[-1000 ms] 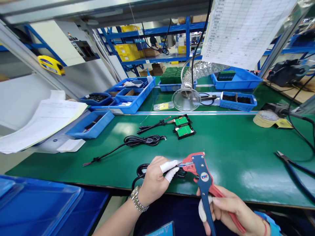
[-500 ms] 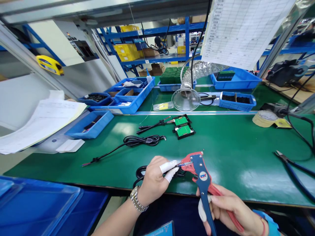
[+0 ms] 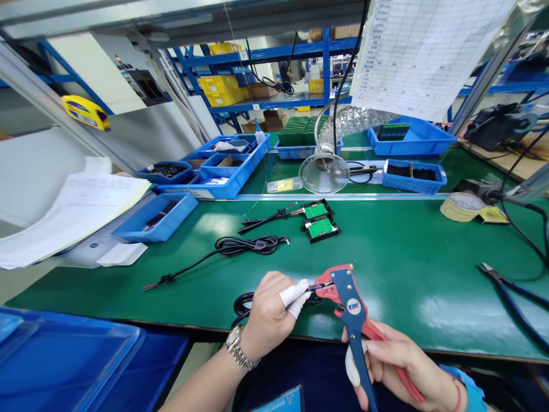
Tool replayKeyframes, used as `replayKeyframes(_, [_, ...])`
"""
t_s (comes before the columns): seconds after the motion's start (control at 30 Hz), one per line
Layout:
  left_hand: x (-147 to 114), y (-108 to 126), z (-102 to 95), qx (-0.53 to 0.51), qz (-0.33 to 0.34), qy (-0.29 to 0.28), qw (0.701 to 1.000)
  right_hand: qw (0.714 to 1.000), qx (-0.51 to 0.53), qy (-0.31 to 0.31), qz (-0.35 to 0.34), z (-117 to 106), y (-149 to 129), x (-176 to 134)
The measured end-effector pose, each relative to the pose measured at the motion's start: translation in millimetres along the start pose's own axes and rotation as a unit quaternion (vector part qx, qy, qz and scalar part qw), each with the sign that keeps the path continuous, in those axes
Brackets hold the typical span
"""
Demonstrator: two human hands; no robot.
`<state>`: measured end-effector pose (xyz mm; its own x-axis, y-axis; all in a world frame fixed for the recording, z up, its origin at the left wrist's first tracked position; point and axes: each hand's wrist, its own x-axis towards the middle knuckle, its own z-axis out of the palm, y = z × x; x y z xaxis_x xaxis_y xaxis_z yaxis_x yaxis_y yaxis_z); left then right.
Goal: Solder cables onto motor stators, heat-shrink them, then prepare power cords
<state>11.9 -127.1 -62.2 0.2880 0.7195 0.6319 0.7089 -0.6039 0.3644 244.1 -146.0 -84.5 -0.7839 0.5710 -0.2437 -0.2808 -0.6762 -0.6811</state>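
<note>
My left hand (image 3: 274, 306), with white finger cots on two fingers, pinches the end of a black cable (image 3: 243, 303). The cable's thin wires (image 3: 316, 288) reach into the jaws of a red and blue wire stripper (image 3: 349, 309). Around the stripper's handles, my right hand (image 3: 392, 360) is closed, with a white cover on one finger. Part of the cable's coil is hidden behind my left hand. Beyond the hands lie a coiled black cable (image 3: 246, 245) with bare-ended wires and two green circuit boards (image 3: 319, 228) in black housings, one with cables attached.
Diagonal cutters (image 3: 500, 280) lie at the right, below a tape roll (image 3: 462, 206). A clear fume hood (image 3: 325, 173) stands at the back. Blue bins (image 3: 158, 217) and papers (image 3: 86, 212) occupy the left side. Blue trays (image 3: 68, 366) sit below the bench at lower left.
The wires at the stripper's jaws look slightly shifted, and my left hand has moved very little. My right hand and the stripper stay in nearly the same place.
</note>
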Motion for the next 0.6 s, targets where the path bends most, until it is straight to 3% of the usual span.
replayKeyframes(0.3, [0, 2, -1.1, 0.032, 0.002, -0.005, 0.999, 1.0, 0.001, 0.013, -0.003, 2, 2, 2])
replayKeyframes(0.43, [-1, 1, 3.0, 0.042, -0.004, -0.014, 0.999, 0.997, 0.011, 0.067, -0.035, 1, 11, 8])
replayKeyframes(0.5, [-1, -2, 5.9, 0.022, -0.034, -0.03, 0.999, 0.996, 0.012, 0.081, -0.041, 0, 12, 9])
replayKeyframes(0.6, [-2, -6, 8.3, -0.036, -0.135, -0.073, 0.988, 0.998, -0.002, 0.056, -0.03, -4, 4, 3])
